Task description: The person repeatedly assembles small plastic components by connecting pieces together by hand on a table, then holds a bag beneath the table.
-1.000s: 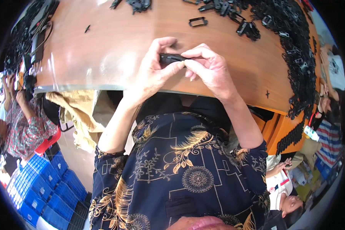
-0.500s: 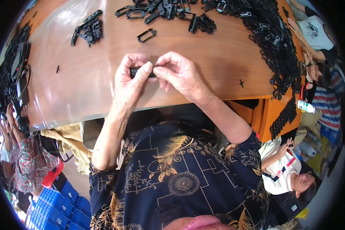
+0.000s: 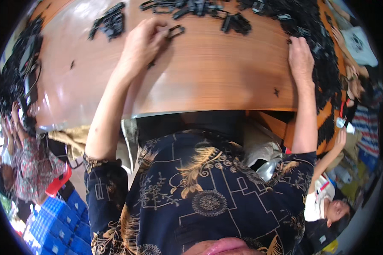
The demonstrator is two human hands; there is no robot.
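My left hand (image 3: 144,46) is stretched out over the table, its thumb and fingers closed at the near left end of a small black rectangular plastic frame (image 3: 177,30). Just below that hand shows a small dark piece (image 3: 151,65); whether it lies on the table or hangs from the hand I cannot tell. Far to the right, my right hand (image 3: 301,57) has its fingers bent together at the inner edge of a long heap of black plastic parts (image 3: 323,63). A dark bit shows at its fingertips, too small to name.
Black parts lie in a cluster (image 3: 109,22) at the far left, with more along the back (image 3: 195,7) of the wooden table (image 3: 217,72). Small black cross-shaped pieces rest at left (image 3: 72,64) and right (image 3: 276,92). Co-workers sit on both sides; blue crates (image 3: 57,225) stand lower left.
My hands, together over a black part before, have parted: the left went forward to the rectangular frame, the right outward to the heap. The view has shifted slightly. A person at right has raised an arm.
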